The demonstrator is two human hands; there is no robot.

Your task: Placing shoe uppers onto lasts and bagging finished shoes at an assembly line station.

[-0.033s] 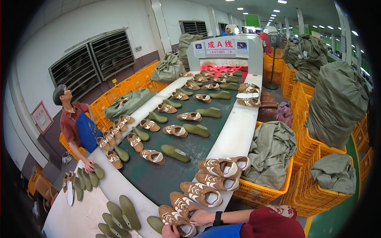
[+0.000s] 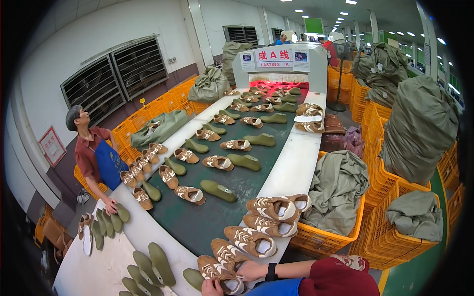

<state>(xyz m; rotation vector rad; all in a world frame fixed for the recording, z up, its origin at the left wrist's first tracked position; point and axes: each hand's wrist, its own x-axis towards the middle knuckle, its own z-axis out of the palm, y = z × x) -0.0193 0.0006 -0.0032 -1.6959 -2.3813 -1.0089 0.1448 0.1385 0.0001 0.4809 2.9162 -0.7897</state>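
At the belt's near end, a brown and white sneaker [image 2: 208, 267] lies on the white ledge. My left hand [image 2: 212, 288] pinches its near side by the toe. Fingers of my right hand [image 2: 251, 271] curl at its collar, where they are partly hidden by the upper. Right behind it another brown sneaker [image 2: 224, 250] touches it, and several more sneakers [image 2: 249, 240] stand in a row up the ledge. An olive green shoe last [image 2: 193, 278] lies just left of my left hand. More lasts [image 2: 159, 261] are bunched on the white table.
Pairs of sneakers and lasts lie along the dark green conveyor belt [image 2: 197, 217], which runs from a white machine [image 2: 276, 69]. A person in a blue apron [image 2: 109, 160] touches lasts at the left. Orange crates [image 2: 326, 242] with grey-green cloth sacks [image 2: 338, 190] line the right side.
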